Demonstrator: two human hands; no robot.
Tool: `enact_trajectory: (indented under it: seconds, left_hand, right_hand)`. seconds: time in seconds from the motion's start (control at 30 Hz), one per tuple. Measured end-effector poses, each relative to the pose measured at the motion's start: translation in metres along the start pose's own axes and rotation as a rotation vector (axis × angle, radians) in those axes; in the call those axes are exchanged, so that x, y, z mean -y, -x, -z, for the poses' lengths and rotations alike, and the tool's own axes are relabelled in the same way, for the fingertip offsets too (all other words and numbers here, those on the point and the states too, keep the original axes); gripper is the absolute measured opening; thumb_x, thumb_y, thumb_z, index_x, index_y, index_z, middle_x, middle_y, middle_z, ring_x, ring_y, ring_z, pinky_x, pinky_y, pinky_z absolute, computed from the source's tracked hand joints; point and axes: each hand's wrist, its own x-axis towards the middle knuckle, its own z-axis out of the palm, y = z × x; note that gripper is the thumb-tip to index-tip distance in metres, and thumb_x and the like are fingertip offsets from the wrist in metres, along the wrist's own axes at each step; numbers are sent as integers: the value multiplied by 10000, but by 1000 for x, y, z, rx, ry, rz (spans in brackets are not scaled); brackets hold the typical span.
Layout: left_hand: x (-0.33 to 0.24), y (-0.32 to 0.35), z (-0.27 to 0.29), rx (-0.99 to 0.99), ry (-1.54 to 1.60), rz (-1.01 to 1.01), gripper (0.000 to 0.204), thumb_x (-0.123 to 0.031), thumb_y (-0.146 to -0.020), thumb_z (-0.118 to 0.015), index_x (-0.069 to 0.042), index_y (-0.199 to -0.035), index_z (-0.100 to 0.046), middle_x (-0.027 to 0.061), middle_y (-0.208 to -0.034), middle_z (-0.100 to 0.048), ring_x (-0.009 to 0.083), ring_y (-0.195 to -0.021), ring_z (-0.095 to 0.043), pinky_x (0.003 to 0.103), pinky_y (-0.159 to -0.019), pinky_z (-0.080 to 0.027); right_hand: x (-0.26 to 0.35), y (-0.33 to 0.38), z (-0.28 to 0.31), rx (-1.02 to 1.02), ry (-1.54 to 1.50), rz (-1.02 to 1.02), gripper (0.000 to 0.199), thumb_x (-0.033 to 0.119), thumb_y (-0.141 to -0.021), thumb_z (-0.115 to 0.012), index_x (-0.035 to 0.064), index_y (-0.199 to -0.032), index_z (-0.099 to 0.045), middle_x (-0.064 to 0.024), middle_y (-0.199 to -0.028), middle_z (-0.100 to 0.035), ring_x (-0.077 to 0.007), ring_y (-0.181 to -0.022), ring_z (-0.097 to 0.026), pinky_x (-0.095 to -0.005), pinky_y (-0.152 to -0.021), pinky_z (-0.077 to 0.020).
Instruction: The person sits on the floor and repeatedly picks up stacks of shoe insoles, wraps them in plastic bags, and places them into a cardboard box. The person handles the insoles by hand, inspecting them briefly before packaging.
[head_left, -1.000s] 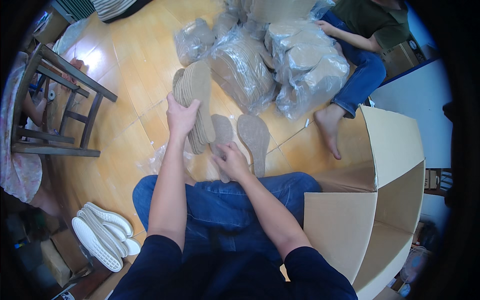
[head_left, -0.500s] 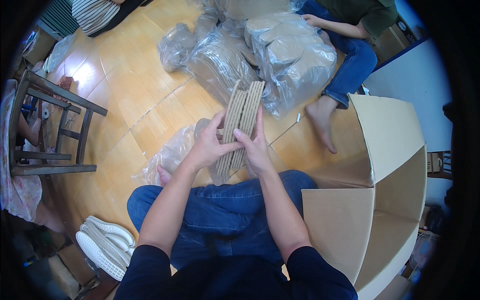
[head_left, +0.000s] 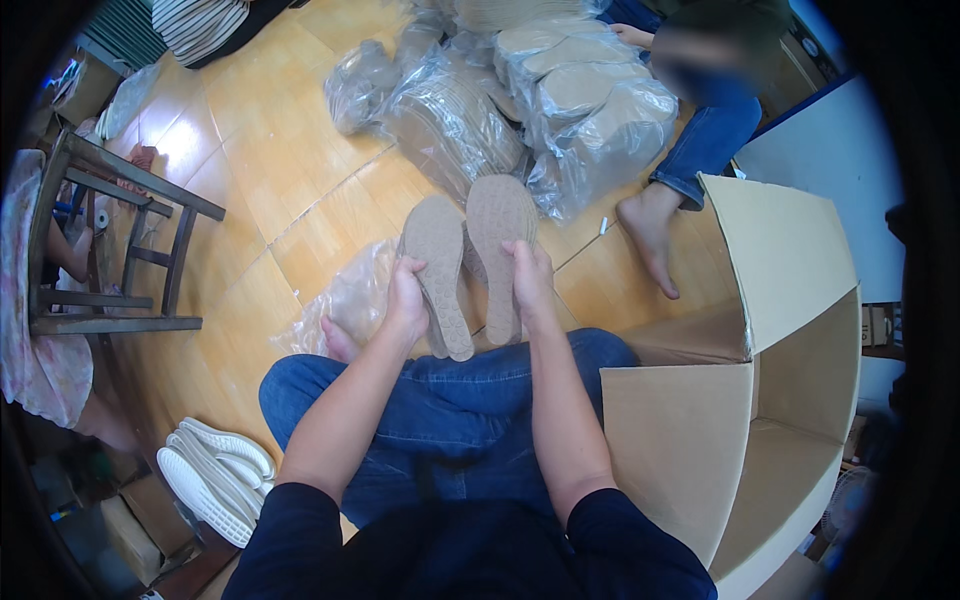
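Note:
My left hand (head_left: pixel 408 296) is closed round a stack of brownish-grey insoles (head_left: pixel 435 262), its thumb flat on the top one. In my right hand (head_left: pixel 528 283) is a second stack of insoles (head_left: pixel 496 240), gripped along its right edge. Both stacks are held above my lap, soles facing up, side by side with a narrow gap between them. How many insoles each hand holds is hidden. Part of another insole (head_left: pixel 474 262) shows behind, between the two stacks. A crumpled clear plastic bag (head_left: pixel 335 305) lies on the floor beyond my left hand.
Bagged insoles (head_left: pixel 585 100) are heaped ahead, beside a seated person's bare foot (head_left: pixel 650 240). A large open cardboard box (head_left: pixel 680 430) stands at my right. White shoe soles (head_left: pixel 210 480) lie at my left, below a dark wooden stool (head_left: pixel 120 325). Other people sit at the far left.
The insoles were pressed together on edge between both hands. Now my hands have moved apart, each with its own stack, turned so the flat faces show.

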Motion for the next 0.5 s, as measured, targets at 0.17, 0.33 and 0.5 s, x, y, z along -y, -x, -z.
enact_trajectory:
  seconds: [0.17, 0.33, 0.5]
  left_hand:
    - [23, -10, 20, -627, -944, -8, 568, -253, -798, -556, 35, -1271, -428, 239, -1279, -448, 320, -1219, -432, 471, -1028, -355]
    - [41, -30, 36, -589, -693, -189, 584, -212, -782, -557, 69, -1279, -435, 272, -1331, -397, 342, -1273, -376, 450, -1064, -314]
    - [44, -43, 39, -384, -520, -185, 393, -170, -775, -533, 34, -1109, -505, 175, -1070, -570, 250, -974, -539, 383, -840, -450]
  right_hand:
    - [-31, -18, 2, -239, 832, -349, 745, 460, -797, -593, 55, -1402, -433, -246, -1445, -362, -372, -1288, -402, -514, -1051, -348]
    - [-48, -26, 1, -195, 926, -345, 972, 507, -782, -580, 87, -1536, -131, -260, -1533, -198, -401, -1420, -205, -510, -1113, -283]
    - [-58, -31, -1, -137, 753, -231, 1056, 467, -724, -680, 17, -1514, -144, -300, -1458, -319, -408, -1352, -344, -458, -1090, -337]
